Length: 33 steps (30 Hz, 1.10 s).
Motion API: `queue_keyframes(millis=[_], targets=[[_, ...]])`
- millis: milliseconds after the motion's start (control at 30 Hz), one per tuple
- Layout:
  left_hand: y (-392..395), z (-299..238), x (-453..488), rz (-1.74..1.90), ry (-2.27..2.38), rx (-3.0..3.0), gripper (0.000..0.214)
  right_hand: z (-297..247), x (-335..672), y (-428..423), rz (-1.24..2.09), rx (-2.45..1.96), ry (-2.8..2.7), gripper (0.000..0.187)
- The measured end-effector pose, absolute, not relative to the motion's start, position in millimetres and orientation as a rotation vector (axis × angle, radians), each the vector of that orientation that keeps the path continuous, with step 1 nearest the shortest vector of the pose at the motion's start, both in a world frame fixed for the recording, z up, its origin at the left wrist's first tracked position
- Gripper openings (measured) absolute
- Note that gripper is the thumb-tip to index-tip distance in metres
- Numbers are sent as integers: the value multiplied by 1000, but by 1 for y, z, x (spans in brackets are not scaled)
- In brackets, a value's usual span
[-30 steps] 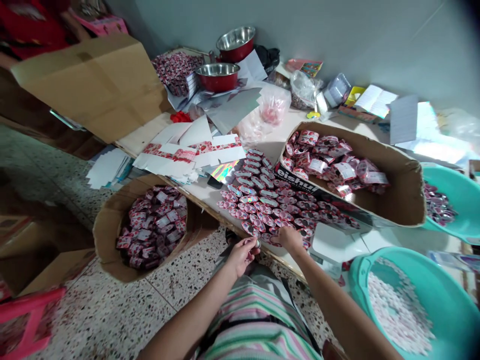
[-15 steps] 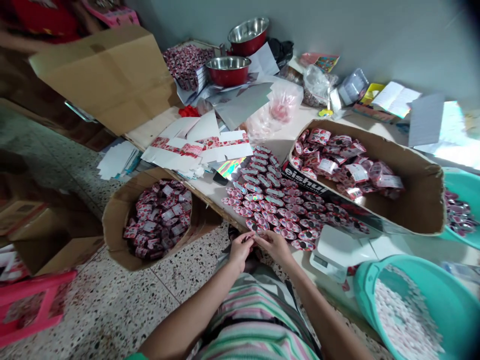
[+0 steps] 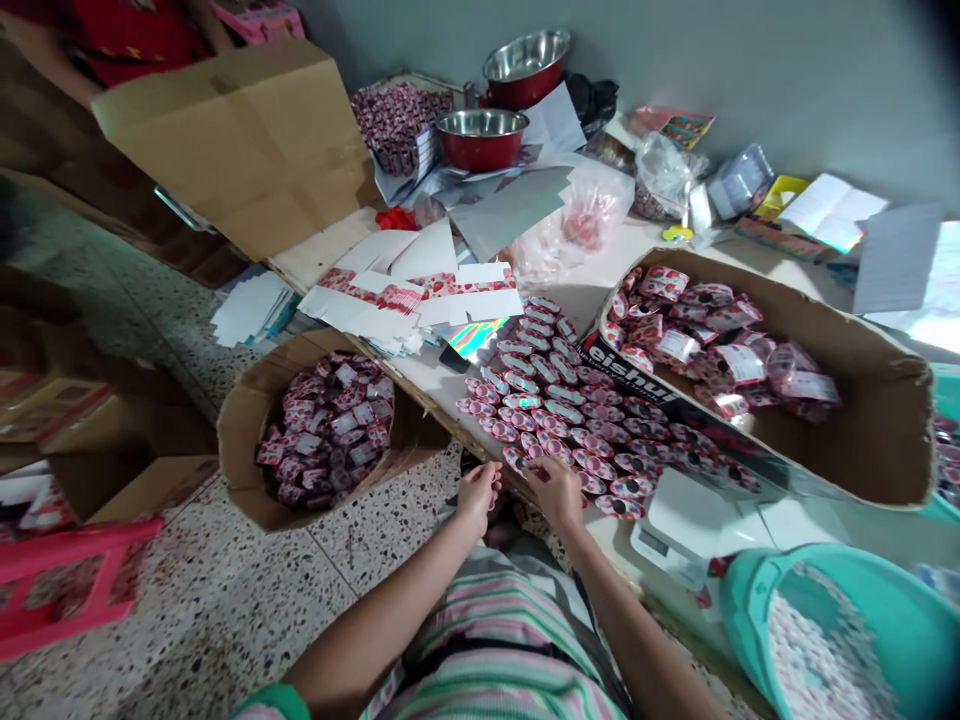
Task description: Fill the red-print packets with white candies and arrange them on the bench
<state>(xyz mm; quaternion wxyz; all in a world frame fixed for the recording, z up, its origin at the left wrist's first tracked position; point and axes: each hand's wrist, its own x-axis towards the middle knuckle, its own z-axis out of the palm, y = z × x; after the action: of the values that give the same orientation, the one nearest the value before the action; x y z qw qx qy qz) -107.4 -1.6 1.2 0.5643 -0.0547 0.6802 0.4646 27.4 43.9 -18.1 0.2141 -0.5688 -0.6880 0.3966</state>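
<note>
Rows of round red-and-pink foil-topped cups (image 3: pixel 559 410) lie on the table's near part. My right hand (image 3: pixel 556 490) reaches to the row at the table's edge, its fingers closed on one round cup. Just left of it, past the edge, my left hand (image 3: pixel 478 492) has its fingers curled together; what is in them is hidden. The two hands are a few centimetres apart. A white scale (image 3: pixel 679 520) stands right of my right hand.
A cardboard box (image 3: pixel 885 440) of red packets sits on the table at the right, and another box (image 3: pixel 240 440) on the floor at the left. A teal basin (image 3: pixel 892 620) holds small white pieces. Behind are paper cards (image 3: pixel 405 290), red bowls (image 3: pixel 480 135) and a flattened carton (image 3: pixel 240 140). A person in red (image 3: pixel 135 25) is at top left.
My right hand came back from the rows to my left hand, then reached to the edge row. The left hand lowered a little; the round cup seen in it earlier no longer shows.
</note>
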Motion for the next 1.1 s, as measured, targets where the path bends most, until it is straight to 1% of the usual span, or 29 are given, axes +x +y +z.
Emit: queue_keyframes(millis=[200, 333, 633, 700, 867, 967, 1100], targets=[[-2, -2, -118, 1026, 1584, -169, 29, -32, 23, 44, 774, -1421, -2472, 29], [-3, -4, -120, 1001, 1558, -199, 26, -40, 25, 38, 605, -1372, -2669, 30], [1, -16, -120, 950, 1594, -115, 21, -40, 27, 36, 575, -1370, -2644, 32], [3, -22, -118, 933, 1616, -75, 23, -39, 27, 37, 535, -1362, -2681, 30], [4, -34, -114, 875, 1674, 12, 29, -37, 26, 38, 381, -1360, -2871, 19], [4, -39, -113, 838, 1711, 53, 32, -32, 23, 38, 338, -1357, -2950, 22], [6, -45, -111, 832, 1754, 148, 33, -22, 19, 35, 314, -1322, -3008, 30]])
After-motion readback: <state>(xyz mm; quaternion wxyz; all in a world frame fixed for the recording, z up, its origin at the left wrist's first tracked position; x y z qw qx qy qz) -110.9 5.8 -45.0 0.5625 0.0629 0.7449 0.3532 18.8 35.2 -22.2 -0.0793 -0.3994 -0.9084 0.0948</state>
